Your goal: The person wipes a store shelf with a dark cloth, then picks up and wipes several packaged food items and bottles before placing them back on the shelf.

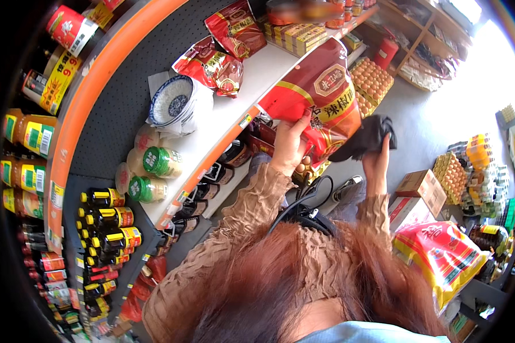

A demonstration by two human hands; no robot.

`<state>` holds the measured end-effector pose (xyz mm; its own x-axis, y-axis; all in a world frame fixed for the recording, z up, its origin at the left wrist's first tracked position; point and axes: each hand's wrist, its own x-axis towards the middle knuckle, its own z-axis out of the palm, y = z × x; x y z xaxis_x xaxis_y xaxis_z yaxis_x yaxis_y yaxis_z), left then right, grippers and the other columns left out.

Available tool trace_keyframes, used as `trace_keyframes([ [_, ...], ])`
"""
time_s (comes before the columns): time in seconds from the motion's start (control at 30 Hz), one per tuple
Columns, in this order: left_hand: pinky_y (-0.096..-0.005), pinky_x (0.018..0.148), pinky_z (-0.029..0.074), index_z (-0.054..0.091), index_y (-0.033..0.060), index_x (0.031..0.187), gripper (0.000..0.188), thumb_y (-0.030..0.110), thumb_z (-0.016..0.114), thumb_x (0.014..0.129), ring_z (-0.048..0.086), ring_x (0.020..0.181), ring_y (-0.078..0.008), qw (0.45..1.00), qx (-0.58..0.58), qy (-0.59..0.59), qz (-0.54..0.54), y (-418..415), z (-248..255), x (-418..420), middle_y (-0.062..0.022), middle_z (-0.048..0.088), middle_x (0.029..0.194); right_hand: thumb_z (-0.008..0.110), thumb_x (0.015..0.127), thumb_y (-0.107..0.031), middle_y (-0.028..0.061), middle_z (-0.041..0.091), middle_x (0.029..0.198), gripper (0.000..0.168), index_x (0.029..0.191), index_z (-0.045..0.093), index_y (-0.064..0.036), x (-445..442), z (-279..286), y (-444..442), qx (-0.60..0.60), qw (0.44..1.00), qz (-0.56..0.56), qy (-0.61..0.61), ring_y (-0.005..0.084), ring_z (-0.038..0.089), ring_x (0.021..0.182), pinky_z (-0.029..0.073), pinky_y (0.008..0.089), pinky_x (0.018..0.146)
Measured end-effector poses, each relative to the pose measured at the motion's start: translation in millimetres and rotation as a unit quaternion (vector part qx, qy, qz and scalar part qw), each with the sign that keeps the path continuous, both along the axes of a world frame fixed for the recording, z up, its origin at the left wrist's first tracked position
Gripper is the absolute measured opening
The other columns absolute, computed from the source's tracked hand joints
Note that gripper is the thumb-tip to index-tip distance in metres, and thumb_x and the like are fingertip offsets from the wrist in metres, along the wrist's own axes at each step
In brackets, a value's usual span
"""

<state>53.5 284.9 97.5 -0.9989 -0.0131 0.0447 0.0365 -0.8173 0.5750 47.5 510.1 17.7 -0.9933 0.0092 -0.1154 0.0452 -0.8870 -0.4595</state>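
Observation:
My left hand (288, 143) grips a large red plastic bag of chili powder (332, 96) by its near side, holding it up in front of the shelf edge. In my right hand (377, 165) is a bunched black cloth (362, 139), close to the bag's lower right edge. Two similar red bags (236, 32) lie on the white shelf (208, 124). Nearer on that shelf stand blue-and-white bowls (171, 102) partly wrapped in white paper, beside jars with green lids (156, 159).
Yellow boxes (298, 37) are stacked farther along the shelf. Dark bottles (212, 173) fill the level below, and yellow-capped bottles (113, 216) stand at left. Egg trays (372, 79), cartons (422, 191) and a large red-and-yellow bag (444, 257) are across the aisle floor.

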Motion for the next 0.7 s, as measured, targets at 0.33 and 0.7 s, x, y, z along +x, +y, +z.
trace_keyframes([
  [0.33,-0.0230,0.066,0.045,0.057,0.0016,0.100,0.022,0.013,0.061,0.082,0.056,0.078,-0.0095,0.963,-0.259,-0.061,-0.054,28.4,-8.7,3.2,-0.0018,0.059,0.091,0.050,0.087,-0.007,0.0118,0.051,0.121,0.037,0.123,0.042,-0.003,13.9,-33.9,-15.6,0.086,0.992,-0.037,-0.090,0.0246,0.052,0.108,0.043,0.0401,0.094],
  [0.7,-0.0267,0.057,0.050,0.053,0.0023,0.104,0.023,0.014,0.057,0.085,0.061,0.077,-0.0146,0.980,-0.135,-0.146,0.027,-57.4,-31.1,25.2,-0.0063,0.059,0.097,0.062,0.070,0.006,0.0086,0.055,0.109,0.050,0.117,0.048,-0.003,-45.7,-0.2,-55.4,0.330,0.942,-0.052,-0.035,0.0220,0.054,0.099,0.045,0.0327,0.084],
])
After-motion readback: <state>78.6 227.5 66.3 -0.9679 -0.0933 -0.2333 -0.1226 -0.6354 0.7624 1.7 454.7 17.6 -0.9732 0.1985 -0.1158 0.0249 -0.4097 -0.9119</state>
